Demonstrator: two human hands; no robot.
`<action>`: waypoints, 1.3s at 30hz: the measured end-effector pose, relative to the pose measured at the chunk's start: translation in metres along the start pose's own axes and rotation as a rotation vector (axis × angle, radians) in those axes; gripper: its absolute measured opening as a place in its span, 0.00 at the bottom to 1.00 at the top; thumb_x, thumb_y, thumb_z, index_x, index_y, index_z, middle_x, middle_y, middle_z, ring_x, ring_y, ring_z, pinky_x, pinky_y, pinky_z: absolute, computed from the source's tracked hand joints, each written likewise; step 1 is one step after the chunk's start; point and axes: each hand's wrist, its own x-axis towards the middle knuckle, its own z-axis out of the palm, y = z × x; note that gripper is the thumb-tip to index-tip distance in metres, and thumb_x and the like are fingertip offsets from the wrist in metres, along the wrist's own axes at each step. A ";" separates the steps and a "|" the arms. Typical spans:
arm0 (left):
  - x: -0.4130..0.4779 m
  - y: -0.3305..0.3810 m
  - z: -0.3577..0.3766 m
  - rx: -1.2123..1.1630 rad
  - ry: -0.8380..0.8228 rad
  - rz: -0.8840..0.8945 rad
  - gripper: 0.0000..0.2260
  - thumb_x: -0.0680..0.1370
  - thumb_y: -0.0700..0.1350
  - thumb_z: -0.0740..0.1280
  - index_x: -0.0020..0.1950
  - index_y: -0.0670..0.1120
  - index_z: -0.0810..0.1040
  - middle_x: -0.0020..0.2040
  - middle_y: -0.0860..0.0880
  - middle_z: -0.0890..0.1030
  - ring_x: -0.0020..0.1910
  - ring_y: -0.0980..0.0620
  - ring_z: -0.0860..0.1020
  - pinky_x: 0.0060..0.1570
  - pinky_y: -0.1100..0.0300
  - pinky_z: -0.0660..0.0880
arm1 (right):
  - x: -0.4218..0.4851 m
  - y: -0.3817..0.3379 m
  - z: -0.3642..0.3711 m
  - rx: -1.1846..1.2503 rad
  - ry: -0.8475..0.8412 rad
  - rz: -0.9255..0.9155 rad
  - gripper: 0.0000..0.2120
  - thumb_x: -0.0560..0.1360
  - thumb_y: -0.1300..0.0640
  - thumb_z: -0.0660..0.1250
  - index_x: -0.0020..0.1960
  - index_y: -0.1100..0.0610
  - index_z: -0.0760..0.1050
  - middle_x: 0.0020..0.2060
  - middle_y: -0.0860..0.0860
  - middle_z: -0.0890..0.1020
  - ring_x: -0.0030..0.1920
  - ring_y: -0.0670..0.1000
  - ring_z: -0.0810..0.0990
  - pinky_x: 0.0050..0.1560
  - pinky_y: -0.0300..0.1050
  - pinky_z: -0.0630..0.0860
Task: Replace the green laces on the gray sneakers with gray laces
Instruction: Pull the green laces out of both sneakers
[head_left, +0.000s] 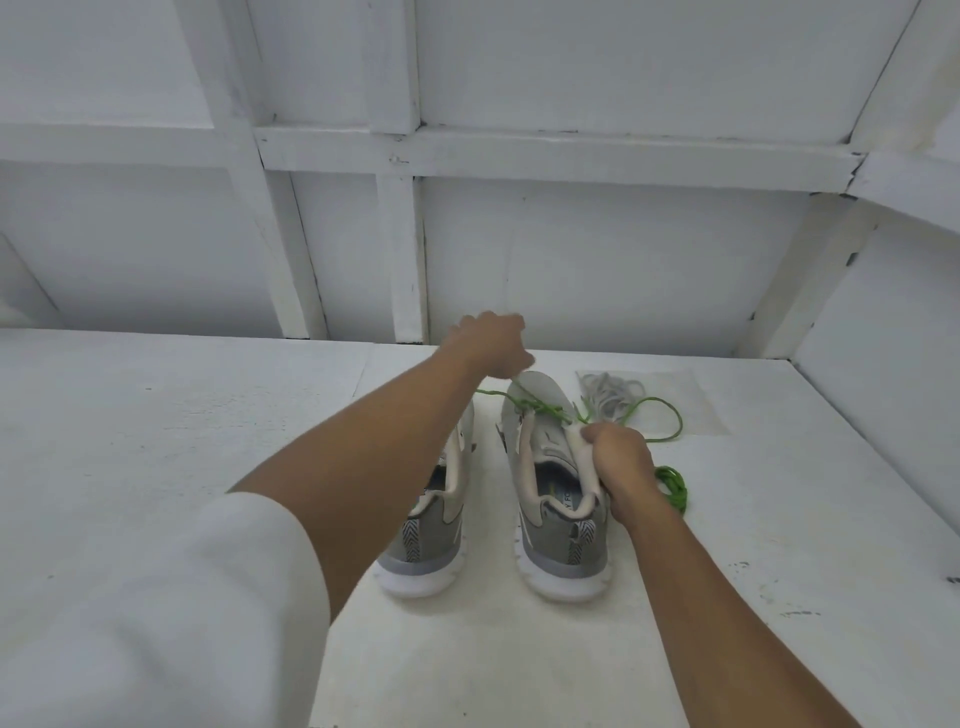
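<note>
Two gray sneakers stand side by side on the white table, heels toward me. My right hand grips the collar of the right sneaker. My left hand hovers above its toe and pinches the green lace, which is pulled taut from the front eyelets. The lace's other end loops off to the right. My left forearm hides most of the left sneaker, which shows no lace. A bundled green lace lies just right of my right hand. A pile of gray laces sits behind the right sneaker.
The white table stretches wide on both sides. A white panelled wall rises right behind the shoes, and a side wall closes in at the right.
</note>
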 end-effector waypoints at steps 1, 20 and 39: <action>-0.001 0.009 0.008 0.037 -0.046 0.059 0.23 0.77 0.57 0.62 0.70 0.50 0.71 0.68 0.45 0.73 0.66 0.41 0.70 0.66 0.47 0.67 | 0.000 0.000 0.000 -0.010 -0.002 -0.004 0.14 0.79 0.59 0.61 0.54 0.69 0.76 0.43 0.58 0.76 0.50 0.59 0.75 0.58 0.57 0.72; -0.009 -0.004 -0.001 -0.130 0.009 0.031 0.13 0.78 0.42 0.60 0.56 0.39 0.79 0.56 0.42 0.80 0.56 0.42 0.77 0.56 0.53 0.75 | 0.004 0.001 0.000 -0.039 -0.005 -0.018 0.12 0.78 0.59 0.61 0.49 0.68 0.77 0.45 0.60 0.77 0.53 0.62 0.77 0.57 0.57 0.72; -0.045 -0.014 0.007 0.160 0.117 0.085 0.13 0.78 0.48 0.61 0.55 0.41 0.76 0.60 0.42 0.72 0.59 0.41 0.71 0.57 0.49 0.70 | 0.011 0.007 0.002 -0.021 0.004 -0.056 0.10 0.79 0.59 0.61 0.42 0.62 0.74 0.47 0.61 0.78 0.53 0.62 0.77 0.56 0.57 0.72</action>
